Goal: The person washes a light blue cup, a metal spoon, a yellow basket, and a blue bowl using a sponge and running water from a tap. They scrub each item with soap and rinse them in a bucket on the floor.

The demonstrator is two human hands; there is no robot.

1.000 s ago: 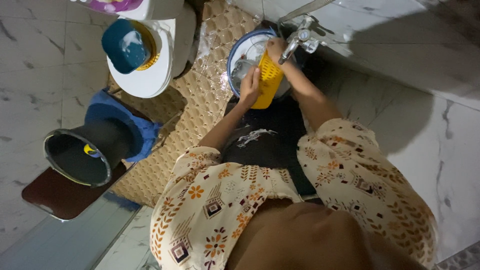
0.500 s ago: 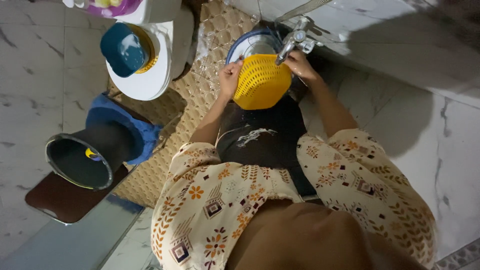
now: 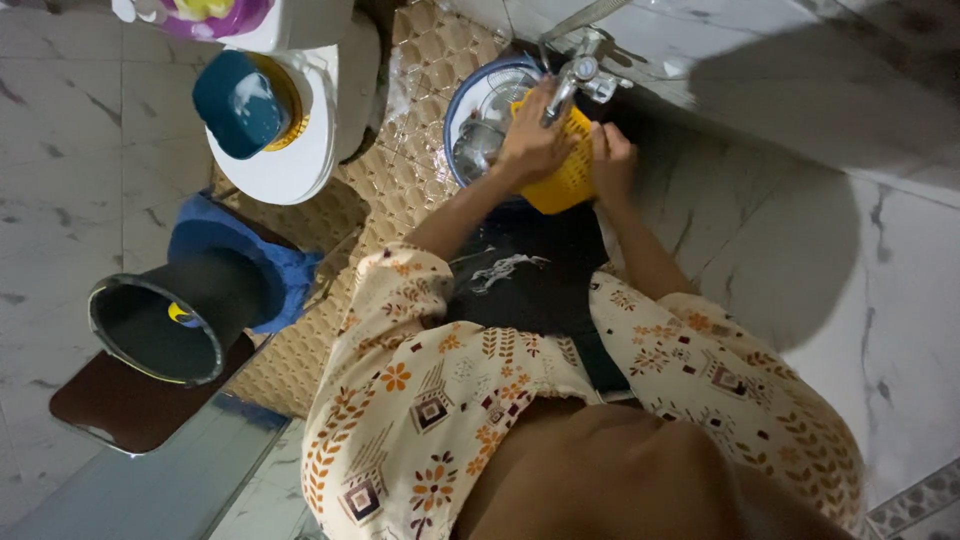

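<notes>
**Head view: yellow basket under the tap, both hands on it**

You are looking down at a pale marble floor (image 3: 60, 150) with grey veins, and a marble wall (image 3: 800, 60) on your right that carries your shadow. A tan, honeycomb-patterned mat (image 3: 400, 170) runs down the middle of the floor. On the left a black bucket (image 3: 170, 315) lies tipped on a blue cloth (image 3: 285, 270), beside a dark brown board (image 3: 110, 405). Above it sits a white lid (image 3: 290, 160) carrying a teal dish (image 3: 235, 100) with suds. A blue-rimmed basin (image 3: 470, 100) stands at the mat's top end, under a metal tap (image 3: 575, 72). The yellow perforated basket (image 3: 570, 175) is held over that basin, just below the tap. Your left hand (image 3: 530, 145) lies across its top, fingers curled around the rim. Your right hand (image 3: 612, 160) clasps the far side, fingers pressed together against the mesh.
</notes>
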